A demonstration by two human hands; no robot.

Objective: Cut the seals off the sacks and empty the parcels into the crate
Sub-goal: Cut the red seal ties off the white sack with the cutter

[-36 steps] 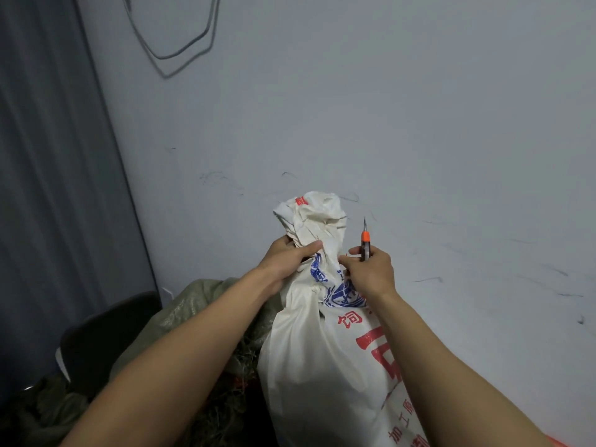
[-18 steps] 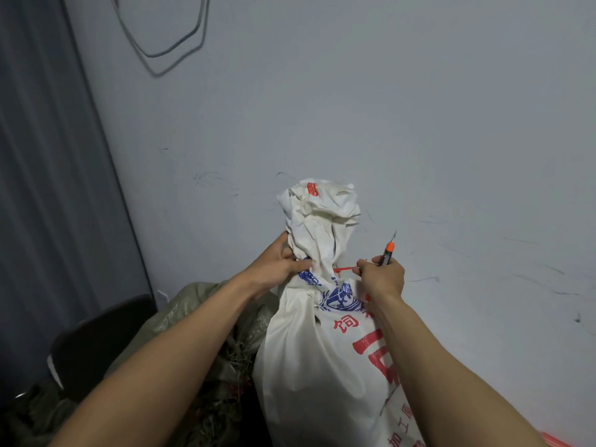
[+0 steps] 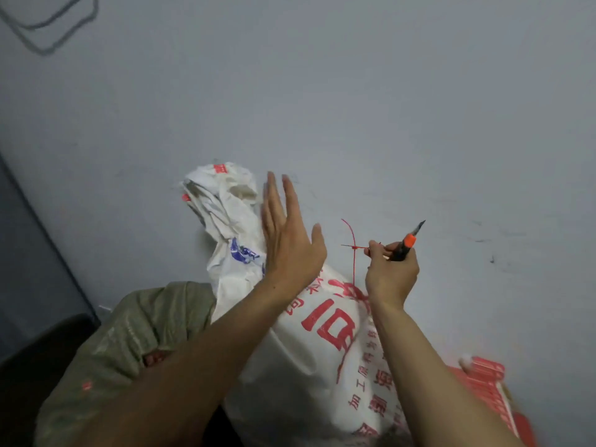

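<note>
Pinching the thin red plastic zip-tie seal (image 3: 353,250) between thumb and fingertips (image 3: 371,252), the right hand (image 3: 392,275) has it clear of the sack now. Half a second ago that tie sat round the neck; here it dangles in open air, its loop cut through. The other fingers of that hand curl round the black-handled utility knife with the orange collar (image 3: 407,245), blade up and angled away towards the grey wall (image 3: 387,108). Over to the left hand (image 3: 287,246): it has let go of the neck it was clamping, fingers (image 3: 274,201) straight and spread, holding nothing, palm just beside the bunched top; whether it touches, I cannot tell. The white woven sack with red and blue print (image 3: 306,366) stands between the forearms, against the wall, its neck crumpled but unbound. An olive-green woven sack (image 3: 129,343) slumps to its left, and a blurred red slatted plastic crate (image 3: 483,382) shows at lower right. So the seal is done on this one, by my reading; opening the mouth and tipping the parcels into the crate comes next.
</note>
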